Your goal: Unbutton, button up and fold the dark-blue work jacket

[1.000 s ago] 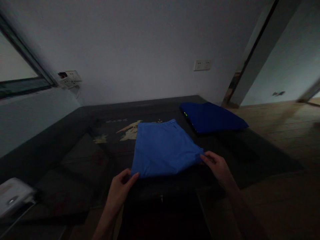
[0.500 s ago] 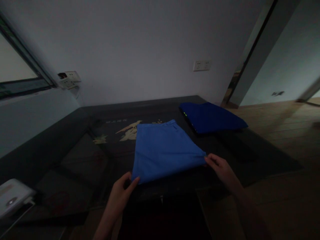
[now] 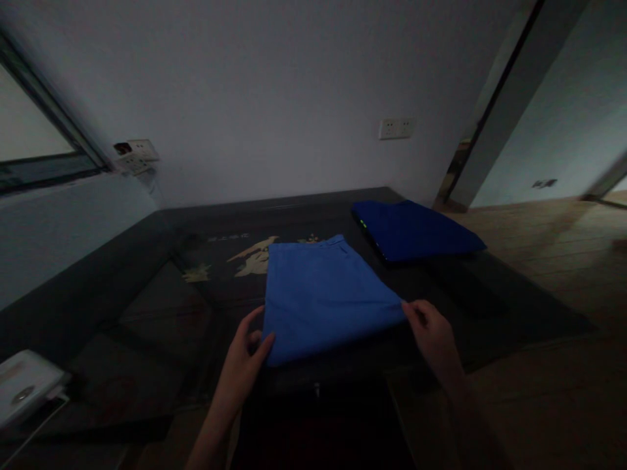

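A folded light-blue garment [image 3: 323,294] lies flat on the dark table [image 3: 161,313], with what looks like a waistband along its far edge. My left hand [image 3: 247,349] is at its near left corner, the thumb on top of the fabric and the fingers curled round the left edge. At the near right corner, my right hand [image 3: 431,329] pinches the cloth between thumb and fingers. A crease runs across the garment toward that corner.
A flat dark-blue object [image 3: 416,232] with small green spots on its edge lies at the back right of the table. A white device [image 3: 29,388] with a cable sits at the left. Wall sockets [image 3: 396,128] are behind the table.
My left hand has shifted slightly up along the garment's left edge, its fingers more spread. The garment's near left corner now lies a little further right. My right hand keeps its pinch.
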Motion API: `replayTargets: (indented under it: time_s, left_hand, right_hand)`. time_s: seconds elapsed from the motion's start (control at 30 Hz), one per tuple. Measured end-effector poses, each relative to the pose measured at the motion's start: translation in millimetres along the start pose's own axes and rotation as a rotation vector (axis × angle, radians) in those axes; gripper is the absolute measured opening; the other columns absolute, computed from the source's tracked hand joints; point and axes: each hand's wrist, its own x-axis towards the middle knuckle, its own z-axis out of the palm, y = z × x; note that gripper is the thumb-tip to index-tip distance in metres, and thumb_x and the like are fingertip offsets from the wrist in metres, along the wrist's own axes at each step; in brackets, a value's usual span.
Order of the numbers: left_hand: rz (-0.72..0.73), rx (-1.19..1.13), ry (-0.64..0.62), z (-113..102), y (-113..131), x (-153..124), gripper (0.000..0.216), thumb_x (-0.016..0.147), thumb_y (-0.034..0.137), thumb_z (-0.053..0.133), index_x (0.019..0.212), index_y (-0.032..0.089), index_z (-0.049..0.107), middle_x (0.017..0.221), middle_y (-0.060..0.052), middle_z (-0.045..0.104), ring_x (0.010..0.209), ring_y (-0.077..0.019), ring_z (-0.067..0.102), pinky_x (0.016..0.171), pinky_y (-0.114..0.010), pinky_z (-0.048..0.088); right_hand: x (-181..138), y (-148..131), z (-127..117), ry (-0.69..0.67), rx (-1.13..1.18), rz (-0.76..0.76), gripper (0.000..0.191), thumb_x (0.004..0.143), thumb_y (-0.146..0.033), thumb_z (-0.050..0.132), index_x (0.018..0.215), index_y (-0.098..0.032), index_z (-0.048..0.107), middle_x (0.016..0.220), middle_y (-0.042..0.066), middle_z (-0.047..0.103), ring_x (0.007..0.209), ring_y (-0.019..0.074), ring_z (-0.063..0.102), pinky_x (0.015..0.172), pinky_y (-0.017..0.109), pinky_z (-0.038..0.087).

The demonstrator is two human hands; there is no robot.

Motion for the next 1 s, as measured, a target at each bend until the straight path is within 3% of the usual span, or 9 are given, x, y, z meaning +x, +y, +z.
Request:
replayTargets:
  time_s: [0.17, 0.33, 0.47, 0.57, 0.67, 0.73, 0.83, 1.0]
  left_hand:
    - [0.047, 0.093, 0.089, -0.2, -5.2, -4.8, 0.056, 0.074, 0.047, 0.063, 0.119, 0.017, 0.049, 0.055, 0.009, 0.046, 0.051, -0.0114, 0.050, 0.050, -0.020, 0.038]
    - [0.072, 0.311, 0.012, -5.1, -7.0, -8.7, 0.043, 0.080, 0.047, 0.053, 0.115, 0.020, 0.052, 0.069, 0.002, 0.061, 0.068, -0.0183, 0.062, 0.062, -0.026, 0.047]
    - [0.154, 0.594, -0.016, -10.7, -4.3, -8.0, 0.038, 0.085, 0.043, 0.046, 0.114, 0.022, 0.056, 0.075, -0.002, 0.061, 0.073, -0.0214, 0.062, 0.070, -0.032, 0.049]
    - [0.287, 0.766, 0.103, -8.5, 0.0, -8.4, 0.035, 0.085, 0.039, 0.045, 0.113, 0.022, 0.060, 0.090, -0.007, 0.061, 0.087, -0.0259, 0.060, 0.079, -0.041, 0.048]
    - [0.433, 0.824, 0.189, 4.6, 8.6, -10.7, 0.031, 0.087, 0.033, 0.047, 0.113, 0.024, 0.061, 0.108, -0.009, 0.058, 0.102, -0.0277, 0.056, 0.088, -0.047, 0.044]
    - [0.534, 0.814, 0.118, 18.2, 15.4, -11.7, 0.029, 0.088, 0.029, 0.048, 0.114, 0.025, 0.061, 0.115, -0.008, 0.057, 0.107, -0.0264, 0.054, 0.094, -0.048, 0.042]
    - [0.651, 0.802, -0.091, 38.8, 21.3, -9.2, 0.030, 0.088, 0.023, 0.050, 0.115, 0.026, 0.060, 0.124, -0.006, 0.056, 0.116, -0.0245, 0.051, 0.100, -0.046, 0.041]
    - [0.671, 0.860, -0.227, 54.7, 15.1, 0.9, 0.037, 0.087, 0.022, 0.055, 0.124, 0.024, 0.056, 0.136, -0.008, 0.051, 0.126, -0.0253, 0.046, 0.106, -0.047, 0.039]
  right_hand:
    - [-6.1, 17.0, 2.1, -0.038, -0.321, -0.137, 0.034, 0.091, -0.039, 0.035, 0.067, -0.021, 0.051, 0.077, 0.008, 0.058, 0.076, 0.0235, 0.053, 0.071, 0.035, 0.040]
    - [-20.6, 17.4, -2.0, -0.072, -0.598, -0.159, 0.028, 0.091, -0.036, 0.041, 0.072, -0.021, 0.055, 0.085, 0.010, 0.060, 0.079, 0.0262, 0.052, 0.065, 0.035, 0.038]
    - [-23.9, 6.2, -7.9, -0.038, -0.587, -0.134, 0.019, 0.089, -0.034, 0.046, 0.081, -0.021, 0.056, 0.087, 0.009, 0.061, 0.082, 0.0264, 0.053, 0.065, 0.035, 0.037]
    - [-15.1, -3.3, -9.8, 0.005, -0.506, -0.146, 0.019, 0.089, -0.035, 0.045, 0.089, -0.021, 0.057, 0.092, 0.010, 0.062, 0.084, 0.0258, 0.054, 0.068, 0.035, 0.038]
    - [-0.2, -9.5, -6.7, -0.025, -0.487, -0.167, 0.023, 0.088, -0.041, 0.047, 0.083, -0.021, 0.057, 0.087, 0.008, 0.062, 0.083, 0.0254, 0.055, 0.069, 0.034, 0.038]
    - [9.4, -10.4, -2.7, -0.079, -0.495, -0.171, 0.025, 0.087, -0.044, 0.049, 0.078, -0.021, 0.056, 0.082, 0.007, 0.061, 0.081, 0.0252, 0.055, 0.068, 0.034, 0.038]
    - [19.4, -10.5, 1.9, -0.134, -0.403, -0.179, 0.027, 0.086, -0.044, 0.050, 0.072, -0.021, 0.054, 0.075, 0.005, 0.059, 0.075, 0.0229, 0.055, 0.069, 0.034, 0.039]
    - [23.5, -19.7, 0.4, -0.095, -0.077, -0.226, 0.031, 0.083, -0.048, 0.050, 0.069, -0.021, 0.058, 0.076, 0.005, 0.060, 0.072, 0.0196, 0.054, 0.069, 0.032, 0.042]
